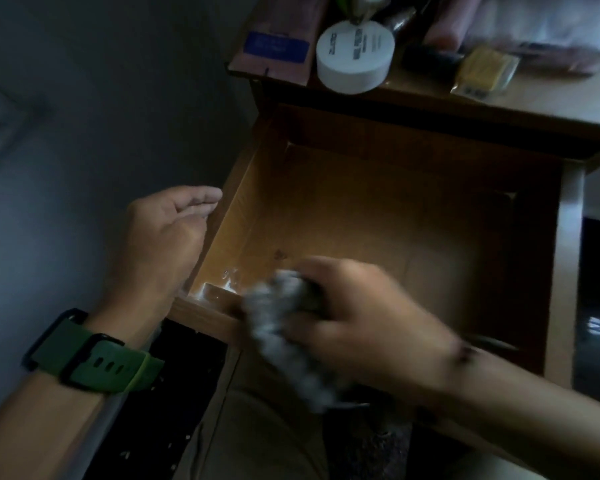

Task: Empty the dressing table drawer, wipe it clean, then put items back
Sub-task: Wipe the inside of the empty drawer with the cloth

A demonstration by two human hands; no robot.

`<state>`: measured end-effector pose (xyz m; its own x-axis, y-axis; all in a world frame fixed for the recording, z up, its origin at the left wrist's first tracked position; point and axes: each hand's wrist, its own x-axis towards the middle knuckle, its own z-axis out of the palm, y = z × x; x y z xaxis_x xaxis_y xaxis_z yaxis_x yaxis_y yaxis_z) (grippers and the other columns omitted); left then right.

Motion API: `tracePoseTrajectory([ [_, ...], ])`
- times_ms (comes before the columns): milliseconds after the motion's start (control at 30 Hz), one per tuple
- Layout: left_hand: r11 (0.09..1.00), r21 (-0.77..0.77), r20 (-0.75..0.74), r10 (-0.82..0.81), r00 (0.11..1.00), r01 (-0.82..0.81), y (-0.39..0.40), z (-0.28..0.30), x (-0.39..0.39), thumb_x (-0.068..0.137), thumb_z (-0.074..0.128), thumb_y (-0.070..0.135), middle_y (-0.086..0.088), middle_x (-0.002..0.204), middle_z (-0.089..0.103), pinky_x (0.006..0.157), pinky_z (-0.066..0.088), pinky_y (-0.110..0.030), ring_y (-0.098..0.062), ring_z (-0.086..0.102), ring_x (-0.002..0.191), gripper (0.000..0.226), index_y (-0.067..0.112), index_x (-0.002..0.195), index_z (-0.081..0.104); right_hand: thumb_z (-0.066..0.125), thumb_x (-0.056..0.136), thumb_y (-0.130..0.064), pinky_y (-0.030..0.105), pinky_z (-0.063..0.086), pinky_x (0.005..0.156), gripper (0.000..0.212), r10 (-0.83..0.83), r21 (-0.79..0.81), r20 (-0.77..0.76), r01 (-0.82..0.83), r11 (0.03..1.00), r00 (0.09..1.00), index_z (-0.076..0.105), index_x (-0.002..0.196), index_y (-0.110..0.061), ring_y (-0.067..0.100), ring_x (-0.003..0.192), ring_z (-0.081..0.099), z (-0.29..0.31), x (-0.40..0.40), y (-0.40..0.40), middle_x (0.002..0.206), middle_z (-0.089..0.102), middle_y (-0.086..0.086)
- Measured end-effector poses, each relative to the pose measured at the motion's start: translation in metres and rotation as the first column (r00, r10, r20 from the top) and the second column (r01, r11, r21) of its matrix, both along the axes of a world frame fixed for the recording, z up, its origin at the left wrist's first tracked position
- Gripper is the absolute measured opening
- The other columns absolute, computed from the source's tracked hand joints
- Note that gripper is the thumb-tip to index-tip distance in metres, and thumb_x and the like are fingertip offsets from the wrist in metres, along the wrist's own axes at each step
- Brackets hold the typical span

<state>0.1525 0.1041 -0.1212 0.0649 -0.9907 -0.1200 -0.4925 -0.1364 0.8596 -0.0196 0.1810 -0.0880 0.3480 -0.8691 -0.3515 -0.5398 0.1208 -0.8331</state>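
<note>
Nearest the camera, the left forearm enters from the lower left and carries a green watch strap [94, 362] at the wrist. Left hand [163, 237] holds nothing: its fingers are extended and relaxed, tips level with the left wall of the drawer [222, 216], just outside the rim. Whether the fingertips actually touch the wood cannot be told from this view.

Right hand [354, 323] grips a bunched grey cloth [284, 327], fingers curled round it. The cloth and hand are motion-blurred. The cloth sits at the near-left corner of the drawer, overlapping the front rail, with part of it hanging below the rail on the outside.

The drawer is pulled out of the dressing table [499, 102] and its wooden floor is bare, lit brightest toward the near-left corner. A small pale residue mark [222, 289] shows in that corner, just beside the cloth.

On the table top, behind the drawer opening:
- a white round tub [354, 57] with printed lettering on its lid, at the front edge;
- a pink packet with a blue label [278, 46], left of the tub;
- a yellow sachet in clear wrap [485, 71], right of the tub;
- a pink-and-white soft pack [548, 29] at the far right.
</note>
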Motion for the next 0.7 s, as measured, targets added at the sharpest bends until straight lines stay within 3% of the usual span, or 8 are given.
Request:
tracePoseTrajectory([
  [133, 0.999, 0.020, -0.126, 0.048, 0.991, -0.046, -0.001, 0.007, -0.002, 0.083, 0.042, -0.004, 0.002, 0.089, 0.066, 0.073, 0.051, -0.016, -0.007, 0.063, 0.088, 0.035, 0.015, 0.100, 0.065, 0.061, 0.085, -0.023, 0.033, 0.054, 0.071, 0.023, 0.051, -0.051, 0.060, -0.048, 0.998, 0.997, 0.060, 0.103, -0.009, 0.022, 0.085, 0.063, 0.002, 0.055, -0.040, 0.090, 0.063, 0.006],
  [233, 0.999, 0.024, -0.118, 0.036, 0.992, -0.033, 0.000, 0.007, -0.002, 0.083, 0.039, -0.005, -0.003, 0.089, 0.066, 0.076, 0.051, -0.016, -0.012, 0.063, 0.091, 0.036, 0.011, 0.103, 0.064, 0.062, 0.085, -0.028, 0.032, 0.054, 0.075, 0.032, 0.115, 0.019, -0.006, -0.115, 0.993, 0.993, 0.058, 0.112, -0.011, 0.022, 0.094, 0.064, -0.003, 0.033, -0.033, 0.106, 0.065, 0.008],
  [300, 0.999, 0.006, -0.092, 0.032, 0.995, -0.032, 0.002, 0.007, -0.002, 0.084, 0.041, 0.000, -0.006, 0.092, 0.067, 0.079, 0.052, -0.020, -0.012, 0.064, 0.093, 0.033, 0.013, 0.103, 0.065, 0.063, 0.084, -0.030, 0.030, 0.055, 0.074, 0.030, 0.148, 0.065, -0.060, -0.144, 0.987, 0.987, 0.057, 0.110, -0.016, 0.017, 0.092, 0.064, -0.004, 0.001, -0.016, 0.105, 0.066, 0.002],
  [400, 1.000, -0.014, -0.017, -0.003, 1.000, 0.003, 0.006, 0.008, 0.001, 0.078, 0.046, 0.021, -0.004, 0.097, 0.068, 0.092, 0.050, -0.034, -0.016, 0.064, 0.100, 0.029, 0.026, 0.096, 0.067, 0.063, 0.083, -0.030, 0.019, 0.049, 0.065, 0.019, 0.215, 0.074, -0.212, -0.204, 0.976, 0.953, 0.056, 0.099, -0.027, 0.010, 0.084, 0.060, 0.003, -0.046, 0.009, 0.089, 0.059, -0.010],
  [567, 0.999, -0.032, 0.099, -0.038, 0.994, 0.042, 0.013, 0.012, 0.002, 0.071, 0.045, 0.034, -0.001, 0.102, 0.070, 0.096, 0.049, -0.047, -0.018, 0.064, 0.103, 0.041, 0.025, 0.103, 0.069, 0.061, 0.082, -0.029, 0.028, 0.055, 0.075, 0.024, 0.386, 0.259, -0.491, -0.292, 0.921, 0.781, 0.058, 0.105, -0.027, 0.007, 0.088, 0.060, 0.021, -0.107, 0.049, 0.095, 0.062, -0.009],
  [633, 0.996, -0.050, 0.149, -0.068, 0.987, 0.076, 0.017, 0.013, 0.000, 0.070, 0.045, 0.034, -0.002, 0.111, 0.069, 0.096, 0.049, -0.043, -0.018, 0.062, 0.108, 0.046, 0.025, 0.110, 0.065, 0.055, 0.083, -0.032, 0.034, 0.054, 0.078, 0.021, 0.357, 0.167, -0.604, -0.325, 0.931, 0.713, 0.057, 0.103, -0.026, 0.012, 0.090, 0.061, 0.029, -0.110, 0.063, 0.095, 0.062, -0.008],
  [700, 0.983, -0.084, 0.241, -0.137, 0.961, 0.161, 0.021, 0.015, -0.004, 0.071, 0.046, 0.033, -0.006, 0.114, 0.067, 0.091, 0.050, -0.038, -0.019, 0.062, 0.105, 0.050, 0.024, 0.118, 0.061, 0.047, 0.085, -0.035, 0.036, 0.049, 0.086, 0.021, 0.192, -0.074, -0.767, -0.381, 0.921, 0.612, 0.052, 0.105, -0.028, 0.018, 0.102, 0.056, 0.030, -0.101, 0.071, 0.107, 0.060, -0.005],
])
